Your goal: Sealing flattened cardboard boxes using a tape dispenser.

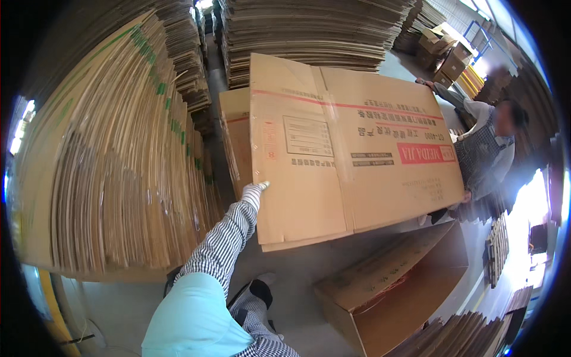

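My left hand [256, 191], in a white glove with a striped sleeve, grips the left edge of a large flattened brown cardboard box [357, 149] with red stripes and print, held up on edge and tilted. A co-worker [488, 149] in a checked apron holds its right side, one hand at the top corner [423, 82] and one near the bottom corner [465, 196]. A second flattened box [235, 131] stands just behind it. My right hand does not show.
Tall leaning stacks of flat cardboard [119, 178] fill the left side, and more piles [309, 30] stand at the back. An open brown carton [386, 285] lies on the grey floor [297, 262] at lower right. A wooden pallet [496, 250] leans at the far right.
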Tool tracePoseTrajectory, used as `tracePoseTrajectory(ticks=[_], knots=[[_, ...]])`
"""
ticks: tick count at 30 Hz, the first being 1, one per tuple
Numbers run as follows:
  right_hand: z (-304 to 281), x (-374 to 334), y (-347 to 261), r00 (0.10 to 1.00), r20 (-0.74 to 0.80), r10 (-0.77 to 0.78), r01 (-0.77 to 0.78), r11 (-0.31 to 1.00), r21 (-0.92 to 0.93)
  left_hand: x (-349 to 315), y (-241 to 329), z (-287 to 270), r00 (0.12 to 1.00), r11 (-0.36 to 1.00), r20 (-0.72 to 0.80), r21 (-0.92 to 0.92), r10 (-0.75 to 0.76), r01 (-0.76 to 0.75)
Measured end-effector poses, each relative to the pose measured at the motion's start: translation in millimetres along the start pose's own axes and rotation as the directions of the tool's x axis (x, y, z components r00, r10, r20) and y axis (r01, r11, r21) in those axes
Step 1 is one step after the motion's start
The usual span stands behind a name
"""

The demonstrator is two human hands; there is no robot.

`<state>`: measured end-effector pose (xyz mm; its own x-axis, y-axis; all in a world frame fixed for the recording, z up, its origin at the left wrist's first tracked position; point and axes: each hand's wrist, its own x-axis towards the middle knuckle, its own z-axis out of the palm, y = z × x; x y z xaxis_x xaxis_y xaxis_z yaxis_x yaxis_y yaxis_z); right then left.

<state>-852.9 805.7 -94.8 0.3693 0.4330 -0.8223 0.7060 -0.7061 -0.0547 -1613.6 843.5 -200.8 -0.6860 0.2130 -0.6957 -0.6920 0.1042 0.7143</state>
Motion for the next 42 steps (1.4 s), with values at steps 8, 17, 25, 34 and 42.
tracePoseTrajectory(ticks=[8,17,25,34,42], knots=[[16,-2,-27,0.988,0.144,0.047,-0.049,0.999,0.016,218,-36,-113,0.99,0.996,-0.105,-0.031,-0.09,0.087],[-3,47,20,0.992,0.066,-0.104,0.11,0.99,-0.091,335,-37,-127,0.95,0.995,-0.31,0.074,-0.035,0.061],[-15,-54,-68,0.99,-0.08,0.117,-0.133,0.964,-0.229,209,-59,-58,0.871,0.829,0.026,0.296,0.49,-0.475],[-42,0,126,0.976,-0.084,0.201,-0.211,0.968,-0.136,-104,-327,138,0.793,0.494,0.542,0.628,0.277,-0.601],[-19,29,358,0.936,-0.028,0.352,-0.324,0.888,0.326,-480,-469,369,-0.049,0.488,0.968,-0.168,0.247,-0.857]])
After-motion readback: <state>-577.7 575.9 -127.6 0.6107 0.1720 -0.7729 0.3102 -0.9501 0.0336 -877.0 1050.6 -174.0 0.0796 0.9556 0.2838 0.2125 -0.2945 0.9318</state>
